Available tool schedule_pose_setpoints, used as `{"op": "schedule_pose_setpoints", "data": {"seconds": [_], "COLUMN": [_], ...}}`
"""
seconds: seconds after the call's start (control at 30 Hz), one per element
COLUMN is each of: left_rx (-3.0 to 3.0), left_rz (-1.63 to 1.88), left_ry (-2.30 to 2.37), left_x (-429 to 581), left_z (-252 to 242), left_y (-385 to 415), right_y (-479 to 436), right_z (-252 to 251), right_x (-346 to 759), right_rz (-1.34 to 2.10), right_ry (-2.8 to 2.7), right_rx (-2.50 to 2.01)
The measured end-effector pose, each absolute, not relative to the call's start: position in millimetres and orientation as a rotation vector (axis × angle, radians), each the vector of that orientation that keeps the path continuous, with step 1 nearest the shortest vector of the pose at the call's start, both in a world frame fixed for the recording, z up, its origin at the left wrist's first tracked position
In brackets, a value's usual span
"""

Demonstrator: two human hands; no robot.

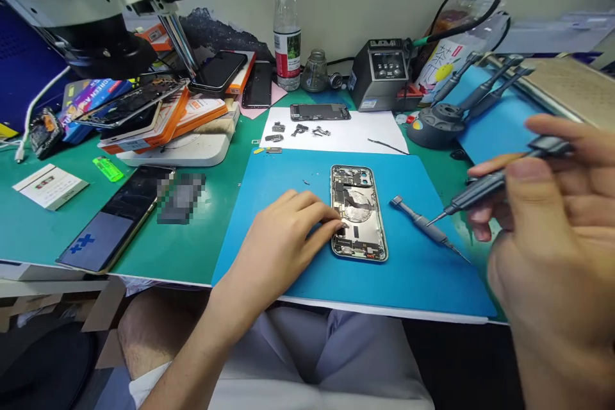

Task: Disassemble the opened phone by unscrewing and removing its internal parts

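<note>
On the left of the green worktop [29, 224]: one dark-screened phone [120, 221], face up. Next, over the blue mat [264, 182]: left hand [283, 230], palm down, thumb and forefinger close together at the left side of the opened phone [359, 213]; whether they pinch a small part or merely press, cannot tell. Behind: white sheet [355, 134] with small loose parts [300, 131], spaced out; best kept so, against mixing. Centre: said opened phone, flat on the mat, innards exposed. Handling note: a light steadying touch at the frame seems safer than pressure on the boards. Beside it, right: spare screwdriver [423, 224], lying aslant. Far right: right hand [552, 224], raised, thumb and fingers grasping a second screwdriver [485, 191], tip down and leftward, apart from the opened phone. Handling note: over the work, an upright shaft, gentle pressure and slow turns should prevent slipping.
</note>
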State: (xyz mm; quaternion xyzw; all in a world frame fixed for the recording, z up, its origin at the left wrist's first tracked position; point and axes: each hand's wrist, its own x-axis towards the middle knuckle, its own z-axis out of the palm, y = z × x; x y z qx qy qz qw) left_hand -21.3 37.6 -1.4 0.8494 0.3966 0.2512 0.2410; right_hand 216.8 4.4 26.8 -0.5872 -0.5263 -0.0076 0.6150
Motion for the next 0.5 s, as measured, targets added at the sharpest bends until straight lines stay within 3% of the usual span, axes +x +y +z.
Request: {"op": "schedule_pose_setpoints", "data": {"seconds": [0.5], "left_rx": [2.742], "left_rz": [0.744], "left_ry": [1.043], "left_x": [-31.2], "left_z": [-4.6], "left_y": [14.9], "right_y": [7.3], "right_z": [-3.6], "right_x": [274.8], "right_rz": [-0.35], "right_ry": [-1.399], "right_rx": [-1.723]}}
